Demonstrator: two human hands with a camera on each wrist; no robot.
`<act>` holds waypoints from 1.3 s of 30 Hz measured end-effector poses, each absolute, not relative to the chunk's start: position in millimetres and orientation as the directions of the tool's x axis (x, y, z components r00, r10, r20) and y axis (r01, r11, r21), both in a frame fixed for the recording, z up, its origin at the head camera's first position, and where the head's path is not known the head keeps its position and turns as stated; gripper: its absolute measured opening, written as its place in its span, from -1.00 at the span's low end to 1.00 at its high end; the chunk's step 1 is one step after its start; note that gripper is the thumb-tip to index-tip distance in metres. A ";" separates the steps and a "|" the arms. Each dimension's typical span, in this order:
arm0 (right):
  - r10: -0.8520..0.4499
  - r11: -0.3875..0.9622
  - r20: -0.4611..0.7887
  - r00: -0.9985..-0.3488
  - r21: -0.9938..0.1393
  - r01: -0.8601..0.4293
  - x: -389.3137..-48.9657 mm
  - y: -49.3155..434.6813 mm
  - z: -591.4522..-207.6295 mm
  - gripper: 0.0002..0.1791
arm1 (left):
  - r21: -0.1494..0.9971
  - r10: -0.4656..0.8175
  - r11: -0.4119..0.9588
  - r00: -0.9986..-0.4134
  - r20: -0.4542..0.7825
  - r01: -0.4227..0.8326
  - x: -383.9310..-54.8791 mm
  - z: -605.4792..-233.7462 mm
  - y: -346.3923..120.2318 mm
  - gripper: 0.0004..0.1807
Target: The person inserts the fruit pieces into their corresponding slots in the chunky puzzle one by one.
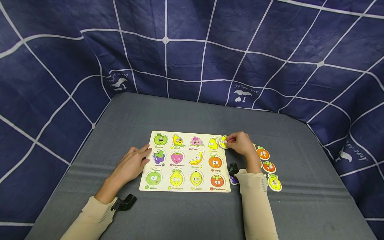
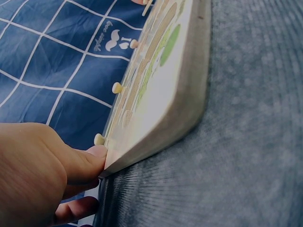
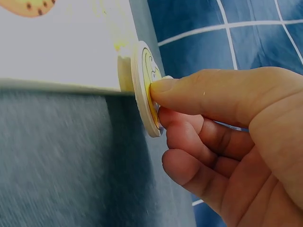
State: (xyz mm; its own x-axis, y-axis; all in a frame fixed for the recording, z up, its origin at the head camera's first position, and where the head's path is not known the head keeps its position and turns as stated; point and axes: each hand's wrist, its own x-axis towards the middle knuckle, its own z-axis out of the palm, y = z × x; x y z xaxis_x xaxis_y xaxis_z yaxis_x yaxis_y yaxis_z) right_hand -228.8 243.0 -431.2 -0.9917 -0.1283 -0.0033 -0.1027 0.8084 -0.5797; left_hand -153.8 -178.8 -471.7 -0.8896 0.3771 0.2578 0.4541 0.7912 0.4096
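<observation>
A flat fruit puzzle board (image 1: 186, 171) with labelled fruit pictures lies on the grey surface. My left hand (image 1: 132, 163) rests at its left edge, fingers fairly straight. In the left wrist view the left thumb (image 2: 87, 163) touches the board's rim, and small wooden knobs (image 2: 117, 88) stand up from the board. My right hand (image 1: 241, 143) pinches a yellow fruit puzzle piece (image 1: 223, 142) between thumb and fingers at the board's upper right edge, beside the pear picture (image 1: 213, 144). In the right wrist view the yellow piece (image 3: 147, 94) is tilted on edge; which fruit it shows is unclear.
Loose pieces lie right of the board: an orange (image 1: 262, 153), a persimmon (image 1: 268, 167) and a pineapple (image 1: 274, 183). A grape piece (image 1: 233, 180) is partly covered by the right forearm (image 1: 255, 200). A blue gridded curtain (image 1: 186, 60) hangs behind the table.
</observation>
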 end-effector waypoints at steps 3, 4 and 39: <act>-0.142 0.807 -0.015 -0.990 -0.582 -0.107 -228.4 236.6 -431.6 -0.92 | 0.408 0.376 0.792 -0.890 0.259 0.454 -154.0 -471.7 -178.8 -0.57; -0.146 0.807 -0.018 -0.989 -0.581 -0.108 -228.4 234.7 -431.7 -0.92 | 0.407 0.376 0.793 -0.890 0.258 0.453 -154.0 -471.7 -178.8 -0.57; -0.238 0.778 0.001 -0.971 -0.599 -0.191 -232.7 206.6 -443.3 -0.94 | 0.398 0.379 0.797 -0.889 0.258 0.455 -154.5 -471.5 -179.1 -0.57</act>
